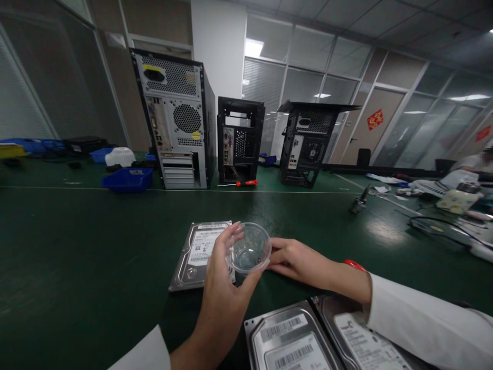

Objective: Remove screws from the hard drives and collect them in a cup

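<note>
Both hands are on a small clear plastic bowl (249, 249), held just above the dark green worktop (77, 246). The left hand (225, 277) cups it from the near side, thumb and fingers curled round the rim and wall, while the right hand (295, 259) lies flat beside it with its fingertips touching the bowl's right edge. So the left hand is clamped on the bowl and the right is open, only steadying it. The bowl looks empty, though its glare makes that hard to be sure of. It sits partly in front of a hard drive (198, 254) lying label-up on the worktop, just left of the bowl. Two more hard drives (292, 339) lie side by side at the near edge, under the right sleeve. By my reading, the step in hand is placing or settling the bowl next to the drive; whatever follows calls for a light grip, since thin plastic like this flexes and slides easily on a smooth mat. Further back stand three computer cases: a large silver tower (175, 118) with its rear panel facing the camera, a smaller black case (239, 139), and an opened black case (308, 144). A red-handled screwdriver (241, 183) lies before the middle case, and a blue tray (128, 180) sits left of the tower. Cables and small devices clutter the right end of the worktop, where another person is partly in view. The room is an office with glass partitions, blinds and ceiling light panels.
</note>
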Tool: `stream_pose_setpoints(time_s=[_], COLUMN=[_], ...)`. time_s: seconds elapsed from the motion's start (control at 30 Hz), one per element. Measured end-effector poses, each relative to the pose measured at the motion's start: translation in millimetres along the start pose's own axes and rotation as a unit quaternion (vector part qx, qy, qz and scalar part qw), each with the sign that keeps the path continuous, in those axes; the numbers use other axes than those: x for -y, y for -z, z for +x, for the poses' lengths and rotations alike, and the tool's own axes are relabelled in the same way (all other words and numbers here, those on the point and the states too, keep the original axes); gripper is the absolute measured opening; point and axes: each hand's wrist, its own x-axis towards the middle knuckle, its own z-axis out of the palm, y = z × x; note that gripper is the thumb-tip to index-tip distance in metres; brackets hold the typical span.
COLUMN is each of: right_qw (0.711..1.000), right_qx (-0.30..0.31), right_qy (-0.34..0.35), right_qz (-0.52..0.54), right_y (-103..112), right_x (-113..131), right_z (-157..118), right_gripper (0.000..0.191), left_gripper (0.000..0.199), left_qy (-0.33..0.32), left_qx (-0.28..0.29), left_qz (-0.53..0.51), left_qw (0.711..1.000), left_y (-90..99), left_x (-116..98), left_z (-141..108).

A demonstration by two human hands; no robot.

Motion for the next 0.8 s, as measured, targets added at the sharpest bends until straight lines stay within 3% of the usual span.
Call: stream_pose_setpoints(time_s=[0.23, 0.4, 0.8], right_qw=[0.999, 0.991, 0.917], right_qx=[0.018, 0.021, 0.011], right_qy=[-0.033, -0.119, -0.232], right_qz=[0.009, 0.064, 0.325], right_y=[3.3, 0.9, 16.7], right_x=[6.3, -0.6, 9.9], right_z=[-8.1, -14.7, -55.3], right_gripper=[0.017, 0.018, 0.025], left_gripper=[0.055, 0.056, 0.055], left_qy=[-0.005, -0.012, -0.01], left_qx=[0.001, 0.01, 0.029], left_qz=[0.005, 0.015, 0.022], left_qw=[1.0, 1.0, 0.999], left_y=[0.3, -0.5, -0.3], left_x=[-0.6, 0.6, -0.9], left_z=[-0.6, 0.6, -2.2])
